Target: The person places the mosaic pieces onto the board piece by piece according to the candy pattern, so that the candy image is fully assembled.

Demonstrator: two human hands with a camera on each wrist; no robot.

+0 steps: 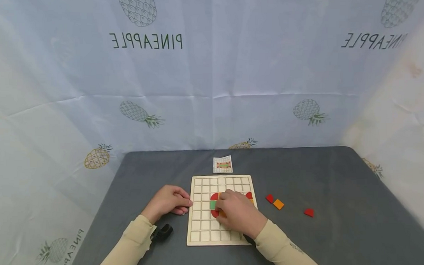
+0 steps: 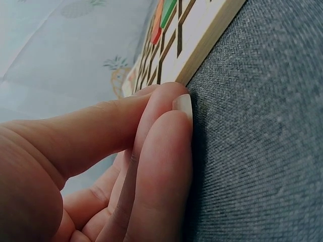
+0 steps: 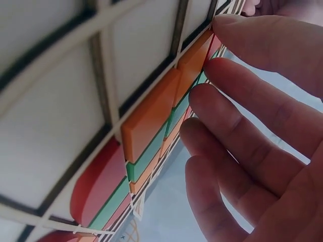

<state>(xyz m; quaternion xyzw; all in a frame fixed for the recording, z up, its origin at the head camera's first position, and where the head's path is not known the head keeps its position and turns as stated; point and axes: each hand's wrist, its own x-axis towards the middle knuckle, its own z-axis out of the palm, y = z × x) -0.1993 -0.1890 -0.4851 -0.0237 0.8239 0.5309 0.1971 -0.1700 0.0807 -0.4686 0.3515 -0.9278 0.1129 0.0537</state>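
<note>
A pale wooden grid board (image 1: pixel 196 225) lies on the dark table. At its left edge the fingertips of my left hand (image 1: pixel 169 200) grip the rim, thumb and fingers close together. My right hand (image 1: pixel 240 211) lies over the pieces in the middle and hides several. Its thumb and index fingertip pinch a red curved-edge piece (image 3: pixel 215 44) down in the grid; the other fingers are bent. Orange squares (image 3: pixel 151 116) stand in a row beside green squares (image 3: pixel 146 164), with another red curved piece (image 3: pixel 101 186) at the row's end. More red (image 1: pixel 249 195) shows right of my hand.
Right of the board lie a loose red piece (image 1: pixel 269 198), an orange square (image 1: pixel 278 204) and a farther red piece (image 1: pixel 309 212). Behind the board is a printed pattern card (image 1: pixel 223 164). A pineapple-print curtain (image 1: pixel 214 70) stands along the table's back edge.
</note>
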